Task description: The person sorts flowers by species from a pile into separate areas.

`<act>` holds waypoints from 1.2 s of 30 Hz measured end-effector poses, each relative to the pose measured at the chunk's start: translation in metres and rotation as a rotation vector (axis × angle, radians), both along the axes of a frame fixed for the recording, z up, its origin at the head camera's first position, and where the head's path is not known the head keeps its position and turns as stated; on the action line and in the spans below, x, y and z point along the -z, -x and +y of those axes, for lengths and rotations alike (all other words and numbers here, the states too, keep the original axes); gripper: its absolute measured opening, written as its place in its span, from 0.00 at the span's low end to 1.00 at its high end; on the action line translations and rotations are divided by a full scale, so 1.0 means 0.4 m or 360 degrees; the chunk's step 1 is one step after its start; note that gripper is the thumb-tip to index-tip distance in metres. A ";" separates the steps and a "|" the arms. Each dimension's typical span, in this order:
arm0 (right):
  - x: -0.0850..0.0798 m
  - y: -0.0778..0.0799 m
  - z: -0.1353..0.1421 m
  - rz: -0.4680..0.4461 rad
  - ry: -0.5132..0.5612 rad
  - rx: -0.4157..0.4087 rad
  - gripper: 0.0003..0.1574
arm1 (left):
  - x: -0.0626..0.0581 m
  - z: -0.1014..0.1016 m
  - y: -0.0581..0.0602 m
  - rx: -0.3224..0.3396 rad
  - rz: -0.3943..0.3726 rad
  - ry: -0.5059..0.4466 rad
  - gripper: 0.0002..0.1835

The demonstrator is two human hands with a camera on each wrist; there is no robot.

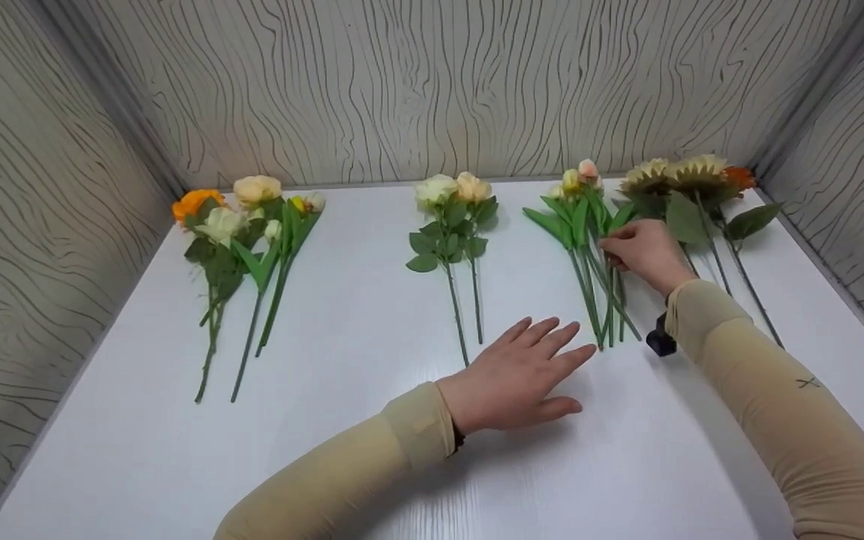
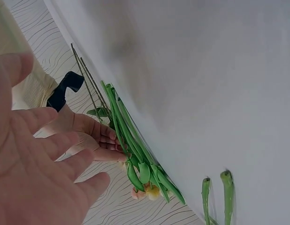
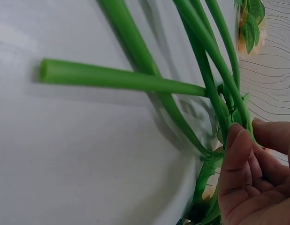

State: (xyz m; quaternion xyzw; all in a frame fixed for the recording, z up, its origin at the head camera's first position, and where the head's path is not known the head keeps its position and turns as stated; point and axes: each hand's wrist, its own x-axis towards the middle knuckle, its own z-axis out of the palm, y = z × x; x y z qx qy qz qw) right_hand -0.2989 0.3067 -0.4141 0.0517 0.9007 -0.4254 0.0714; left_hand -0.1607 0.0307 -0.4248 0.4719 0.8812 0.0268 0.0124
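Observation:
My right hand [image 1: 646, 251] is at the bunch of tulips [image 1: 580, 217] on the right of the table. Its thumb and index finger pinch a green tulip stem just below the leaves, plain in the right wrist view, where the other stems [image 3: 121, 79] cross and spread over the white surface. Pink and yellow tulip heads lie toward the back wall. Palm down, my left hand [image 1: 514, 382] hovers over the table's middle with its fingers spread and holds nothing. It is nearest the lower ends of the two rose stems [image 1: 456, 315].
On the left lies a mixed group with an orange flower [image 1: 198, 204], pale roses [image 1: 257, 189] and tulips [image 1: 293, 232]. Two cream roses [image 1: 437, 191] lie in the middle. Beige sunflowers [image 1: 696, 176] and an orange flower [image 1: 739, 178] lie right of the tulips. Patterned walls [image 1: 432, 90] enclose the white table [image 1: 139, 450].

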 end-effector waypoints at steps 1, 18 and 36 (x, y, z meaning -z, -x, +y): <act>-0.001 0.000 0.001 0.0016 -0.0001 0.0000 0.25 | -0.001 -0.002 0.001 -0.0006 0.0000 -0.0009 0.38; -0.052 -0.045 -0.185 0.0331 -0.0011 -0.0191 0.26 | 0.016 -0.390 0.168 -0.0995 -0.0057 -0.0506 0.16; 0.011 -0.292 -0.590 0.0927 -0.0465 -0.1513 0.20 | 0.038 -0.814 0.131 -0.1720 -0.0347 -0.0432 0.09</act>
